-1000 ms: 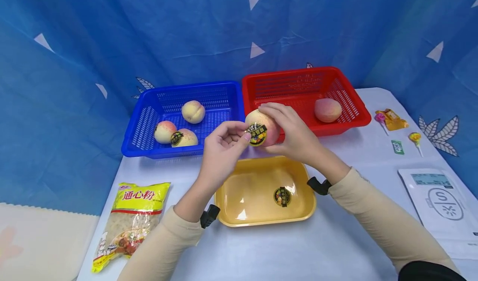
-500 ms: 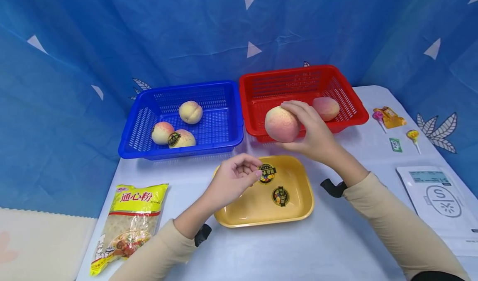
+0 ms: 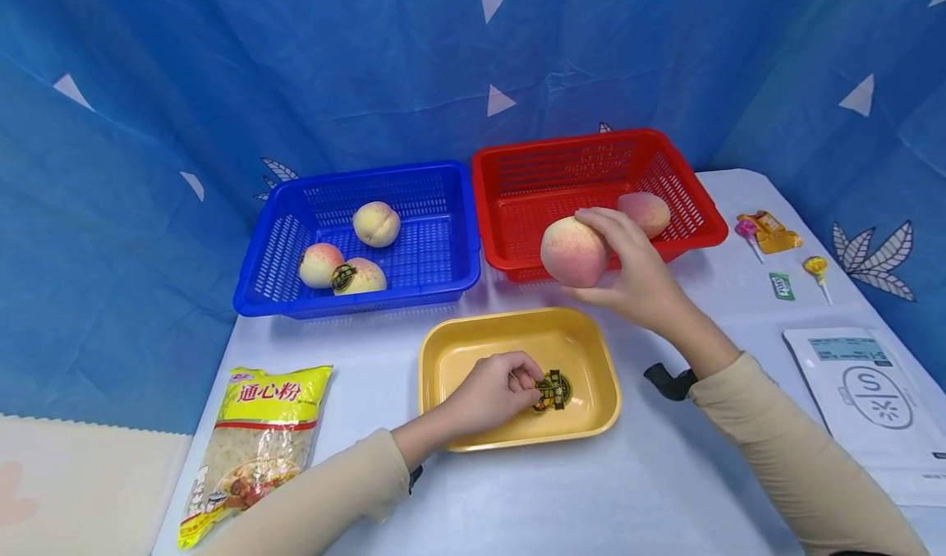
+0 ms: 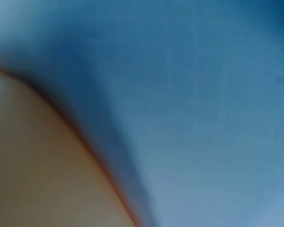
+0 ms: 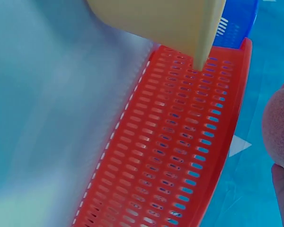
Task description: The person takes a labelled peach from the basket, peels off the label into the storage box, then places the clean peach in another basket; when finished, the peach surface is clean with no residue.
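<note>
My left hand (image 3: 493, 390) is down inside the yellow tray (image 3: 458, 336), its thumb and fingers pinching a round black-and-gold sticker (image 3: 544, 395). A second such sticker (image 3: 565, 386) lies in the tray, partly behind the first. Over the front of the red basket (image 3: 510, 270), my right hand (image 3: 641, 277) grips a pink and cream peach (image 3: 575, 252), with no sticker on the side that shows. That peach (image 5: 280, 130) also appears at the right edge of the right wrist view. The left wrist view is blurred and shows only sleeve and cloth.
Another peach (image 3: 645, 213) lies in the red basket. A blue basket (image 3: 251, 293) holds several peaches, one with a sticker (image 3: 343, 278). A pasta bag (image 3: 262, 441) lies at left. Lollipops (image 3: 816, 267), small wrapped sweets (image 3: 782, 286) and a white packet (image 3: 879, 400) lie at right.
The sticker has come off the peach in my left fingers, and my left hand has lowered it into the yellow tray. My right hand has carried the peach rightward, towards the red basket.
</note>
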A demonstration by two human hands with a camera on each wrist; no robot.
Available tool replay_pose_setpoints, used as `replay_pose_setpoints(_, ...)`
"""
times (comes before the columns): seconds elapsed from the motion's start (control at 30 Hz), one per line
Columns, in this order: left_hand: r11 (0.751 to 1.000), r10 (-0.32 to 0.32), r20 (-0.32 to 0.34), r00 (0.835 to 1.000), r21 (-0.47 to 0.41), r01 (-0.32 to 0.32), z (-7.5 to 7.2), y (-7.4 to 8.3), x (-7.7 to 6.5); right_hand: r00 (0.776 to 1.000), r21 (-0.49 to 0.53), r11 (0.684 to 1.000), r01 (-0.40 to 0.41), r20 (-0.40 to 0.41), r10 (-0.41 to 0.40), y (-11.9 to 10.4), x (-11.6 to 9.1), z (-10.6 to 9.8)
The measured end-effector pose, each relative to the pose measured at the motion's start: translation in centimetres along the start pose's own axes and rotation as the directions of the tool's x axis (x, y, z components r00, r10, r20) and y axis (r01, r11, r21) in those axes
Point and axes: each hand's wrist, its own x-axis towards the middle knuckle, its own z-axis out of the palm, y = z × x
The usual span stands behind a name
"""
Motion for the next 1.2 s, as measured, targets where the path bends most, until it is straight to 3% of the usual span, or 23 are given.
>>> replay_pose_setpoints(0.13, 0.986, 0.034, 0.045, 0.998, 0.161, -0.041, 0.7, -0.1, 0.2, 1.0, 0.006, 1.0, -0.011, -0.003, 0.011, 0.4, -0.3, 0.1)
replay_pose_setpoints(0.3, 0.901, 0.104, 0.068, 0.992, 0.415, -0.123, 1.0, 0.3, 0.1, 1.0, 0.006, 1.0, -0.005, -0.009, 0.006, 0.6, -0.4, 0.0)
replay_pose_setpoints(0.37, 0.88, 0.12, 0.055, 0.991, 0.457, -0.132, 0.8, 0.7, -0.1, 1.0, 0.008, 1.0, -0.001, -0.017, 0.001, 0.8, -0.4, -0.1)
replay_pose_setpoints(0.47, 0.872, 0.155, -0.004, 0.988, 0.471, -0.134, 0.1, 1.8, -0.2, 0.999, 0.01, 1.0, -0.003, -0.034, 0.003, 1.2, -0.3, -0.3)
replay_pose_setpoints(0.53, 0.871, 0.198, -0.073, 0.978, 0.47, -0.141, -0.9, 2.7, 0.0, 0.999, 0.022, 1.0, -0.019, -0.044, 0.02, 1.6, -0.2, -0.4)
replay_pose_setpoints(0.6, 0.862, 0.256, -0.158, 0.954, 0.484, -0.151, -2.0, 3.4, 0.5, 0.998, 0.034, 0.999, -0.036, -0.052, 0.038, 2.1, -0.1, -0.6)
replay_pose_setpoints(0.77, 0.817, 0.379, -0.361, 0.852, 0.562, -0.126, -5.3, 4.1, 2.4, 0.992, 0.054, 0.992, -0.112, -0.06, 0.115, 3.5, 0.8, -1.2)
replay_pose_setpoints(0.83, 0.804, 0.384, -0.399, 0.832, 0.587, -0.09, -6.3, 4.0, 3.1, 0.986, 0.061, 0.986, -0.154, -0.05, 0.157, 4.1, 1.3, -1.4)
replay_pose_setpoints(0.9, 0.806, 0.348, -0.411, 0.843, 0.59, -0.045, -7.1, 4.0, 3.8, 0.979, 0.066, 0.978, -0.196, -0.036, 0.198, 4.7, 1.8, -1.7)
replay_pose_setpoints(1.07, 0.822, 0.203, -0.381, 0.902, 0.567, 0.055, -8.4, 3.7, 5.3, 0.959, 0.048, 0.958, -0.284, -0.002, 0.285, 6.5, 3.3, -2.0)
replay_pose_setpoints(1.2, 0.816, 0.115, -0.346, 0.931, 0.567, 0.11, -9.1, 3.2, 6.5, 0.931, -0.009, 0.933, -0.359, 0.06, 0.359, 7.7, 4.6, -2.0)
